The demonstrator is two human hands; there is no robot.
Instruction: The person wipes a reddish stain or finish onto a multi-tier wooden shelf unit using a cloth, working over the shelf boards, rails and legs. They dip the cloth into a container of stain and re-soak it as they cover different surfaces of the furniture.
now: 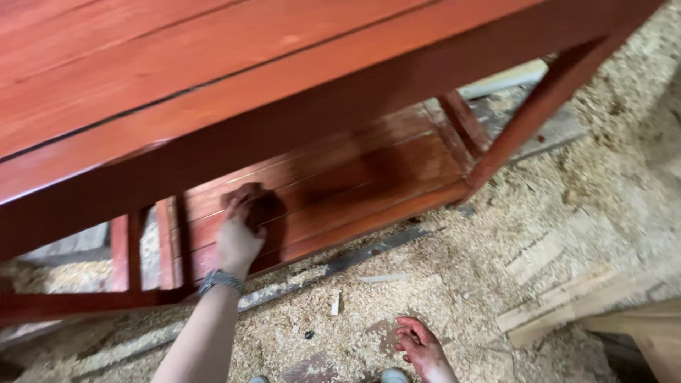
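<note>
Left hand point(240, 234) has a closed grip pressing a stained rag point(250, 202) on the lower shelf point(355, 191), boards around it already glossy red; right hand point(424, 347), stained, hangs open and empty over sawdust floor point(567, 213).

Sawdust point(610, 177) all around you — a thick pale layer over the whole floor, heaped to your right. Down at lower right, rough pale slats point(567, 298) lie half buried in it, and just past them an unfinished wooden piece point(652, 340) pokes in from the corner. In front of you, a small pale sliver point(335, 303) stands out, a longer one point(383, 278) near it. A dark strip point(369, 252) runs across the floor — and far up right, a pale board point(507, 78).
</note>
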